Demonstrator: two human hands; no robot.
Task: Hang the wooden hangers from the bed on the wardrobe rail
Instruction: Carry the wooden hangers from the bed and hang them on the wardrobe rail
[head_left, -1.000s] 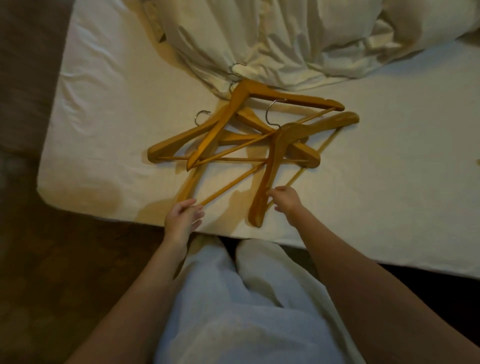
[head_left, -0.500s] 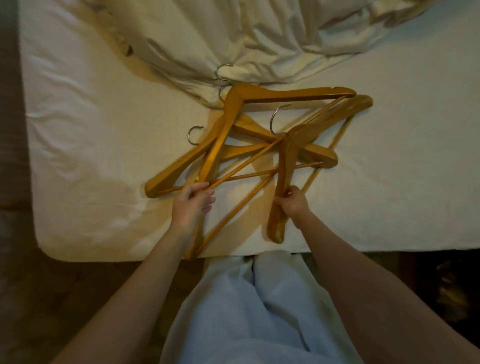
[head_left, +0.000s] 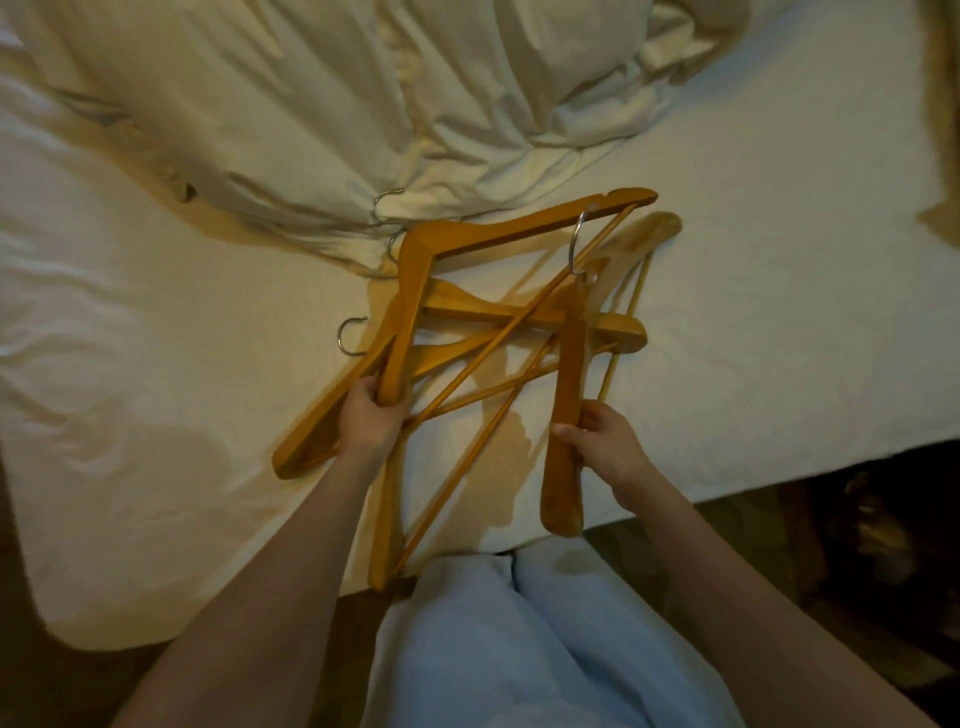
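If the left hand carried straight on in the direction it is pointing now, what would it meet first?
The left hand points up the bed while gripping hanger arms, so it would probably meet the tangled wooden hangers first, then the crumpled duvet. Depth is unclear.

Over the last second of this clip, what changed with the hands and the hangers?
Both hands reached forward from the bed's near edge and took hold: the left hand now grips hanger arms in the pile of wooden hangers, the right hand grips the arm of the rightmost hanger. The rest of the pile stayed tangled on the bed.
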